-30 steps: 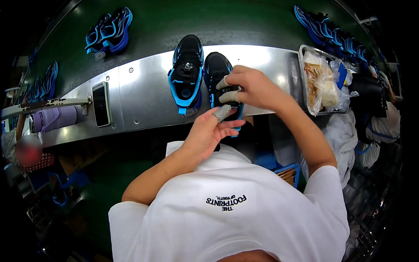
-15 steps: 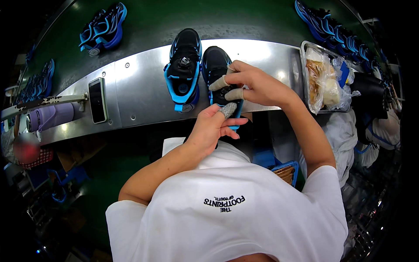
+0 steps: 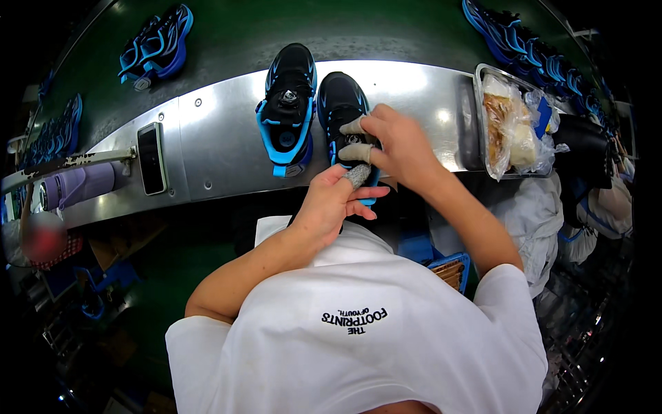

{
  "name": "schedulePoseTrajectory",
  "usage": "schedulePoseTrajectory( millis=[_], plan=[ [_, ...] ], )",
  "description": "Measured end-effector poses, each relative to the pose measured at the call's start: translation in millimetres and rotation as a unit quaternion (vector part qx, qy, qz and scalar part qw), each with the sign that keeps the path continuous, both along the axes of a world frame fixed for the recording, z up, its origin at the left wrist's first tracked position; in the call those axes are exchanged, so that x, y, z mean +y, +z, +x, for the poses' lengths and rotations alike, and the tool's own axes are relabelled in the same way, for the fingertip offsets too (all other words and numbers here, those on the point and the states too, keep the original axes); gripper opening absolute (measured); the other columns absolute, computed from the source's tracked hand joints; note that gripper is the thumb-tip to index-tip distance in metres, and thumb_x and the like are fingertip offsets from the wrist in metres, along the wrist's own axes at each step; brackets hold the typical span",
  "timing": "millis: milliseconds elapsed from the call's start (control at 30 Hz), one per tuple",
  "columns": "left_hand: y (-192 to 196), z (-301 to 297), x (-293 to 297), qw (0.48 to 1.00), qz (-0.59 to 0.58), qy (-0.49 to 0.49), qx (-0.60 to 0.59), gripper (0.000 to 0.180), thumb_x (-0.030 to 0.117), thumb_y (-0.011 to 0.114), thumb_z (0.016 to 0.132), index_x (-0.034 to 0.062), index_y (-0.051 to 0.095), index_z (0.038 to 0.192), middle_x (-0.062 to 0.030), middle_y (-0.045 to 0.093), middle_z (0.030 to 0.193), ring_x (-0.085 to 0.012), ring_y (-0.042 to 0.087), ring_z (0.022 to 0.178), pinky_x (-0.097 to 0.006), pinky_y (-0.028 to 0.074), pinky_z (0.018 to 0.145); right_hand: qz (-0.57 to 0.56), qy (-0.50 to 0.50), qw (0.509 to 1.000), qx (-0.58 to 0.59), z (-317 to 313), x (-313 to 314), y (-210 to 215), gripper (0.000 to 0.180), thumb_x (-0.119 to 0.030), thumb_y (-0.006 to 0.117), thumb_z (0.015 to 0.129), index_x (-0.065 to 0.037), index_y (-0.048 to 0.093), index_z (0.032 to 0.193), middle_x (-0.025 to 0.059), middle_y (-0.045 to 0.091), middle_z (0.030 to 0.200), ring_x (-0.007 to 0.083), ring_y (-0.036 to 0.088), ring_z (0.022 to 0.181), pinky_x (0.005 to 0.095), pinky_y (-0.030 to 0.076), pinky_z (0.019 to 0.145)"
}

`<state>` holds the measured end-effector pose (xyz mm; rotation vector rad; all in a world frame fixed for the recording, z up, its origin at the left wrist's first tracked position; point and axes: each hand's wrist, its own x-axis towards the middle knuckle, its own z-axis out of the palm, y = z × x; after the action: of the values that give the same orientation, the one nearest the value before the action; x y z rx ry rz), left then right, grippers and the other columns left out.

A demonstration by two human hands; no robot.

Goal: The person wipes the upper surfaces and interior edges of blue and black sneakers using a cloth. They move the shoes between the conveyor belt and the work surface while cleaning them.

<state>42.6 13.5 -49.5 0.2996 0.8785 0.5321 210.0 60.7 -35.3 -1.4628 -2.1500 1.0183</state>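
Two black sneakers with bright blue trim stand side by side, toes pointing away from me. The left sneaker (image 3: pixel 293 79) is untouched and shows a round dial on its tongue. At the right sneaker (image 3: pixel 341 96), my left hand (image 3: pixel 331 207) grips the heel end, with a grey knitted cover on its thumb. My right hand (image 3: pixel 403 148) reaches over from the right, its fingers in beige covers and bent onto the tongue, one on each side of the dial area. My fingers partly hide the tongue and heel of this shoe.
The sneakers stand on a metal ledge (image 3: pixel 234 103) beside a green belt (image 3: pixel 276 24) carrying more sneakers (image 3: pixel 158 45). To the left are a phone (image 3: pixel 152 159), a metal bar (image 3: pixel 76 164) and a purple bottle (image 3: pixel 83 185). A tray (image 3: pixel 483 131) of bagged items lies right.
My right hand has tilted, its wrist and forearm shifting left and down, while its fingers stay at the tongue. The pair of sneakers on the belt at upper left has slid slightly left.
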Motion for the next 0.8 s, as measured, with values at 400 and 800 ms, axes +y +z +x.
schedulePoseTrajectory(
  millis=[400, 800],
  plan=[
    [-1, 1, 0, 1.000, -0.002, -0.005, 0.007, 0.026, 0.010, 0.042, 0.101, -0.0015, 0.049, 0.122, -0.0140, 0.057, 0.121, -0.0308, 0.064, 0.110, -0.033, 0.057, 0.061, 0.008, 0.025, 1.000, 0.012, 1, 0, -5, 0.031, -0.016, 0.076, 0.075, -0.012, 0.072, 0.106, 0.0098, 0.053, 0.089, 0.0241, 0.056, 0.085, 0.0324, 0.047, 0.074],
    [1, 1, 1, 1.000, 0.001, -0.011, 0.013, 0.024, 0.008, 0.041, 0.100, -0.0013, 0.049, 0.120, -0.0138, 0.057, 0.123, -0.0314, 0.064, 0.110, -0.033, 0.057, 0.060, -0.056, 0.081, 0.994, 0.051, 11, 11, -1, 0.031, -0.016, 0.074, 0.076, -0.012, 0.072, 0.107, 0.0095, 0.052, 0.090, 0.0235, 0.055, 0.086, 0.0336, 0.046, 0.076]
  ],
)
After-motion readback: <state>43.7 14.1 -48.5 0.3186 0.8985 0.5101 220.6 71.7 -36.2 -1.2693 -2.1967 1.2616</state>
